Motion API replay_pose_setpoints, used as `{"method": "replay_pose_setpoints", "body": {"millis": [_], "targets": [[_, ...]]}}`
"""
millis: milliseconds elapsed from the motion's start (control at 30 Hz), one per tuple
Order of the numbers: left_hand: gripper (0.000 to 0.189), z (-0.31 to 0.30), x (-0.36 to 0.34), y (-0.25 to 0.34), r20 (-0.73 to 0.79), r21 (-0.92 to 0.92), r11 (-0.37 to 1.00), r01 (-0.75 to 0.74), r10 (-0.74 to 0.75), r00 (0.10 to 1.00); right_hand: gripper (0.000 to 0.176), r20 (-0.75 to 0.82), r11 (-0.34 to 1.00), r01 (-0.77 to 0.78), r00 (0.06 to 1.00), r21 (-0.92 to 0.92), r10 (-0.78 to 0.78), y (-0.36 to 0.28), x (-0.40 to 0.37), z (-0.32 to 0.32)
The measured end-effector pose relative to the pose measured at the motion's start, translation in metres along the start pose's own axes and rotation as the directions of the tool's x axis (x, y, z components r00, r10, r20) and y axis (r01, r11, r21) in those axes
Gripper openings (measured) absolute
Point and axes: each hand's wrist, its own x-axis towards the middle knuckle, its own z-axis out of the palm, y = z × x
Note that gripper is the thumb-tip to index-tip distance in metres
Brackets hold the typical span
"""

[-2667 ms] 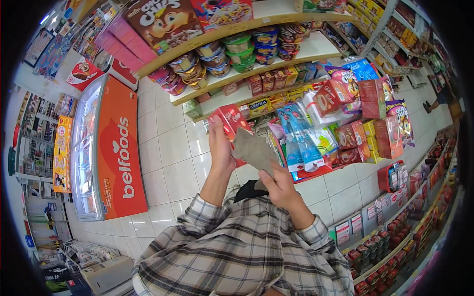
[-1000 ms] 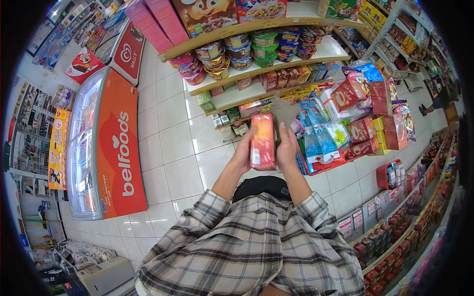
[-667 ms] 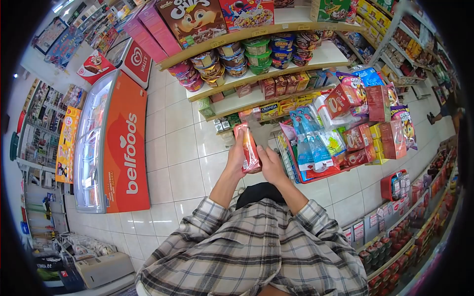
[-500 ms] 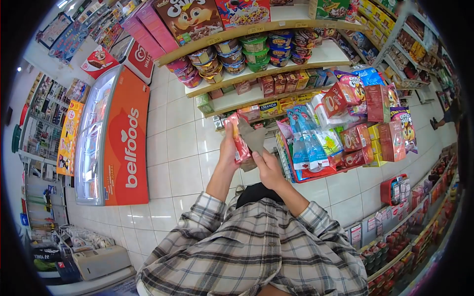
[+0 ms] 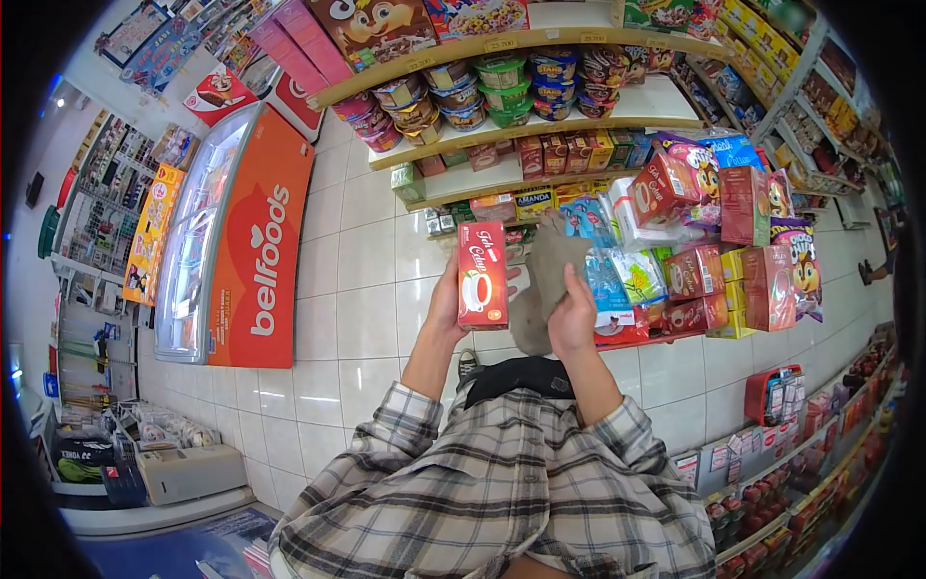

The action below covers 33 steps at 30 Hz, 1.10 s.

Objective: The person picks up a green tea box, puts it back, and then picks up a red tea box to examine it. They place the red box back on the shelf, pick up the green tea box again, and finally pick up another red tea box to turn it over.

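My left hand (image 5: 444, 307) grips a red tea box (image 5: 482, 275) by its left side. The box's front, printed "Teh Celup" with a white cup, faces up toward me. In my right hand (image 5: 576, 317) is a grey cloth (image 5: 542, 280), which hangs down just right of the box, apart from it. Beyond my right hand lies a heap of packaged goods, including similar red boxes (image 5: 769, 285), a blue pouch (image 5: 606, 280) and a purple snack bag (image 5: 799, 256).
Ahead, shelves carry stacked snack cups (image 5: 504, 89), cereal boxes (image 5: 374, 29) and a row of small boxes (image 5: 555, 154). A red and white freezer (image 5: 260, 251) stands left on the tiled floor (image 5: 367, 280). Low shelves (image 5: 772, 463) with goods run along the right.
The tea box has turned from edge-on to show its front. My right hand has moved right and away from the box with the cloth, which now hangs spread out lower.
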Motion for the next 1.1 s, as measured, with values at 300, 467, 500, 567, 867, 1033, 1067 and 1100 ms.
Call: {"method": "replay_pose_setpoints", "body": {"millis": [300, 467, 500, 567, 867, 1033, 1067, 1100], "targets": [[0.041, 0.005, -0.015, -0.023, -0.166, 0.137, 0.988, 0.065, -0.042, 0.985, 0.038, 0.145, 0.939, 0.079, 0.989, -0.334, -0.031, 0.001, -0.008, 0.032], [0.042, 0.005, -0.018, -0.018, -0.27, 0.202, 0.978, 0.043, 0.014, 0.963, 0.039, 0.428, 0.809, 0.244, 0.904, -0.535, 0.01, 0.022, 0.001, 0.008], [0.044, 0.002, -0.016, -0.018, -0.291, 0.197, 0.98, 0.011, 0.048, 0.956, 0.039, 0.455, 0.795, 0.26, 0.89, -0.549, 0.023, 0.024, -0.003, 0.01], [0.048, 0.0, -0.012, -0.013, -0.363, 0.18, 0.983, -0.024, 0.089, 0.927, 0.038, 0.512, 0.741, 0.322, 0.858, -0.589, 0.034, 0.022, -0.011, 0.013], [0.05, -0.004, 0.002, 0.008, -0.493, 0.136, 0.869, -0.475, 0.475, 0.728, 0.037, 0.3, 0.865, -0.019, 0.934, -0.501, 0.194, 0.024, -0.031, 0.003], [0.036, 0.01, 0.007, -0.008, -0.342, 0.366, 0.567, -0.738, 0.82, 0.46, 0.039, 0.153, 0.912, -0.38, 0.921, 0.152, 0.359, 0.027, -0.019, 0.01], [0.045, 0.014, 0.003, -0.015, -0.268, 0.331, 0.562, -0.758, 0.826, 0.496, 0.039, 0.177, 0.874, -0.445, 0.892, 0.195, 0.415, 0.024, -0.013, 0.011], [0.047, 0.018, 0.002, -0.026, -0.221, 0.395, 0.535, -0.747, 0.844, 0.488, 0.04, 0.204, 0.829, -0.506, 0.86, 0.236, 0.467, 0.022, -0.009, 0.012]]}}
